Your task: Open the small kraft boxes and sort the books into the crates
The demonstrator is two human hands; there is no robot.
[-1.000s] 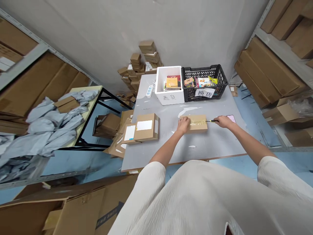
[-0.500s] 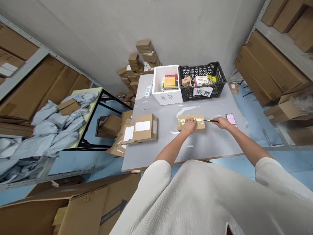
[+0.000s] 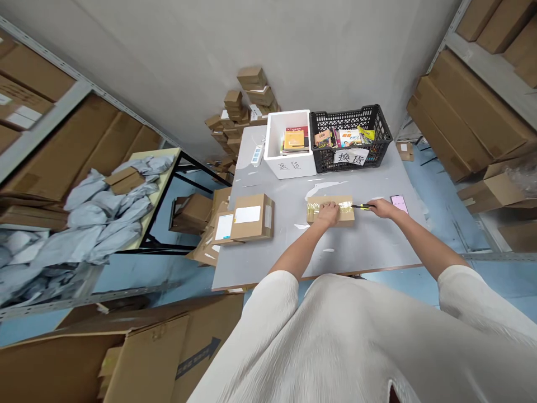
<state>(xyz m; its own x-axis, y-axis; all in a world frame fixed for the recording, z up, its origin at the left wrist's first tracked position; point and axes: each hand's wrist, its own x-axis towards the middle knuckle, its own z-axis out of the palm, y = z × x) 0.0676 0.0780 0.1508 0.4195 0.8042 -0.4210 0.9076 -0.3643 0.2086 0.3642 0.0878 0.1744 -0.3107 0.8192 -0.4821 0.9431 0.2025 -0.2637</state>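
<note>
A small cardboard box (image 3: 313, 215) with shiny tape across its top lies on the grey table (image 3: 289, 252). My left hand (image 3: 328, 213) rests over its top and front edge, fingers close together, holding it down. In my right hand (image 3: 381, 207) is a yellow and black utility knife (image 3: 366, 206), its tip at the right end of the box along the tape. My fingers are wrapped round the handle. Just beyond my right hand lies a phone (image 3: 399, 204) with a pink lit screen.
Two labelled parcels (image 3: 254, 230) sit at the table's left. Toward the back stand a white foam box (image 3: 292, 168) and a black crate (image 3: 384, 143), both holding books, with a power strip (image 3: 257, 155) beside them. Grey bags (image 3: 98, 210) cover a side table. A large open carton (image 3: 155, 352) is at lower left.
The knife and my right hand have drawn slightly right, away from the box's middle. My left hand stays on the box. The whole view has shifted a little.
</note>
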